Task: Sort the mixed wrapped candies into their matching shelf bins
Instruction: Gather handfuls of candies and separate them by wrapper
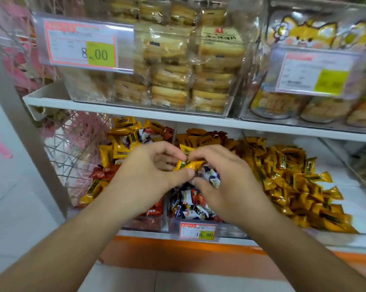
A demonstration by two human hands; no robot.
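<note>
Both hands meet over the middle clear bin (173, 223) on the lower shelf. My left hand (150, 173) pinches a yellow wrapped candy (188, 164) between thumb and fingers. My right hand (222, 178) touches the same candy from the right, its thumb down among white-and-purple candies (190, 205) in that bin; whether it grips anything I cannot tell. The left bin holds mixed yellow, red and white candies (123, 142). A large pile of yellow candies (289, 178) fills the bin to the right.
A price tag reading 19.90 (197, 232) hangs on the middle bin's front. The upper shelf (135, 110) carries clear boxes of packed biscuits (177, 66) with an 8.00 label. Pink artificial flowers and a wire basket (72, 148) stand at the left. An orange shelf edge runs below.
</note>
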